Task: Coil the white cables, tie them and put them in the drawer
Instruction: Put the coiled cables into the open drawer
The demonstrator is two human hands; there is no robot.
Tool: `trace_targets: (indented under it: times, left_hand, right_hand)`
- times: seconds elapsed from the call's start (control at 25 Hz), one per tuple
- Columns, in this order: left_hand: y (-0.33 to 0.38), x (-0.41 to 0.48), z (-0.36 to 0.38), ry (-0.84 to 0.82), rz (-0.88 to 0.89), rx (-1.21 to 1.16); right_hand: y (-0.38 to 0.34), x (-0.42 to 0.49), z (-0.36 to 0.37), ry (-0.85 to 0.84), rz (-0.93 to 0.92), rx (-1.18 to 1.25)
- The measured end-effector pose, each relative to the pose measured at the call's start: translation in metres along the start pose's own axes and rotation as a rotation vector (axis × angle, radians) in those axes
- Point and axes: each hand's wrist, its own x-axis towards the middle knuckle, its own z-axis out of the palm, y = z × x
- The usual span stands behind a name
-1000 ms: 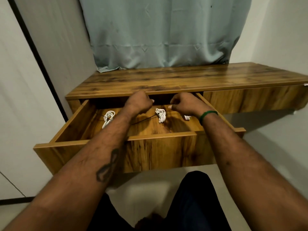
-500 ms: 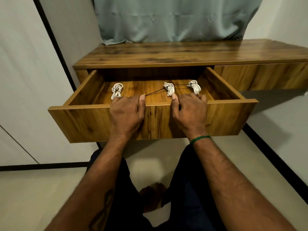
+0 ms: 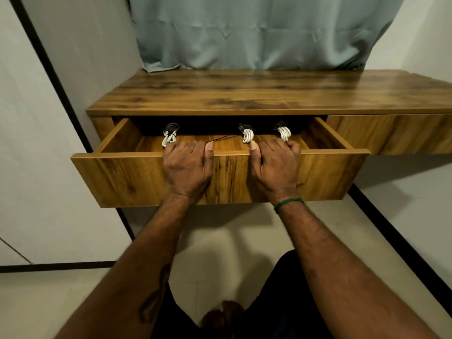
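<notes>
White cables [image 3: 247, 136], three coiled and tied bundles, lie in a row on the floor of the open drawer [image 3: 137, 178]: one at left [image 3: 168, 138], one in the middle, one at right [image 3: 284, 132]. All three sit toward the back, partly under the table [image 3: 269, 91] edge. A thin dark tie end [image 3: 223, 138] trails loose from the middle bundle toward the front.

Left hand [image 3: 187, 170] and right hand [image 3: 275, 170] are flat against the drawer front. Fingers [image 3: 293, 146] curl over the top rim into the drawer; thumbs rest along the rim, pointing inward toward each other. Nothing is pinched; both hands bear only on the wood.

Judgement: coiling, tying and placing look done. What is left is closing the drawer.

Risks noted:
- Fingertips hooked over the rim. If I push the drawer home without drawing them out, they get caught between rim and table edge.
- Left bundle stands tall, its dark top near the table's underside. It may snag or tip as the drawer goes in.
- Loose tie end could drag or catch, loosening the middle coil.
- Uneven push from the two hands could rack the drawer and jam it.
- Right fingertips are just beside the right bundle; a nudge may shift it.
</notes>
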Motion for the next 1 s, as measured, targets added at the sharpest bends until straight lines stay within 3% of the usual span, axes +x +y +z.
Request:
trace_targets:
  times: [0.08,0.24,0.36,0.56,0.8,1.0]
  left_hand:
    - [-0.008,0.014,0.025,-0.076,-0.013,-0.02]
    - [-0.026,0.041,0.067,-0.444,-0.038,0.101]
    - [-0.037,0.056,0.093,-0.545,-0.019,0.104]
    - [-0.044,0.044,0.127,-0.506,-0.014,0.102]
    - [-0.047,0.042,0.147,-0.398,-0.004,0.155]
    - [-0.038,0.052,0.133,-0.503,-0.076,0.21]
  right_hand:
    - [0.009,0.011,0.022,-0.092,0.01,0.023]
    - [0.024,0.033,0.06,-0.279,-0.003,-0.054]
    - [0.032,0.048,0.09,-0.314,0.002,-0.093]
    - [0.033,0.058,0.138,-0.309,0.085,-0.16]
    - [0.04,0.056,0.161,-0.256,0.04,-0.221]
    - [0.034,0.061,0.148,-0.337,0.077,-0.24]
